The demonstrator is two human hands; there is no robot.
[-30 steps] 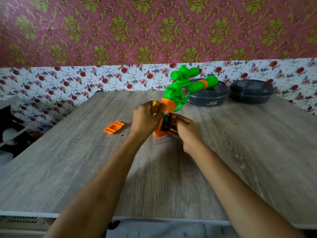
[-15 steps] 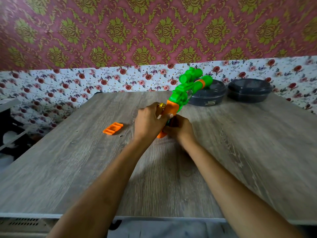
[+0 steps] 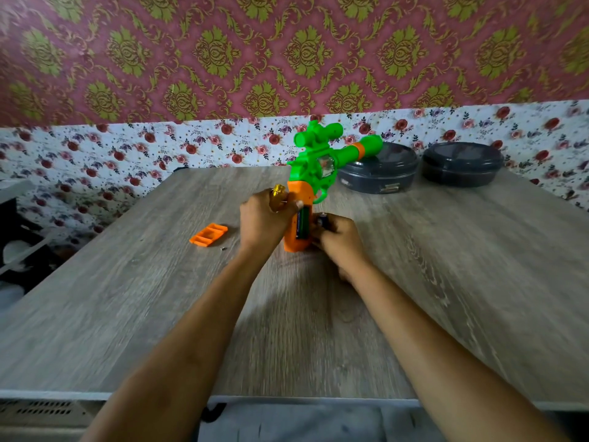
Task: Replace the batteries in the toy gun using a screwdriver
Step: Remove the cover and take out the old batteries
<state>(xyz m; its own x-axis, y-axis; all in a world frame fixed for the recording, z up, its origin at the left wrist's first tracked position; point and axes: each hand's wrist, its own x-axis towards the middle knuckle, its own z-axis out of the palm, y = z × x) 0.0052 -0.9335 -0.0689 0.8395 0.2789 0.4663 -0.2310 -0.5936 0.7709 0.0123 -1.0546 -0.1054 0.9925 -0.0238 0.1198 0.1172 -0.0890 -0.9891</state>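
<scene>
A green toy gun (image 3: pixel 314 164) with an orange grip (image 3: pixel 296 231) stands grip-down on the table, barrel pointing back right. The grip's compartment is open, and a dark battery (image 3: pixel 303 222) sits inside it. My left hand (image 3: pixel 264 218) holds the grip's left side and also keeps a screwdriver with an amber handle (image 3: pixel 278 196) in its fingers. My right hand (image 3: pixel 339 240) is against the grip's right side, closed around a second dark battery (image 3: pixel 321 222). The orange compartment cover (image 3: pixel 208 234) lies on the table to the left, with a small screw (image 3: pixel 223 249) beside it.
Two dark round lidded containers (image 3: pixel 379 169) (image 3: pixel 462 164) sit at the back right of the wooden table (image 3: pixel 446 282), close behind the gun's barrel. The near table edge (image 3: pixel 287 398) runs below my forearms. A floral wall stands behind.
The gun has tipped back upright from a lean to the right, exposing the open compartment with its battery again. My right hand has drawn slightly away to the right with a battery.
</scene>
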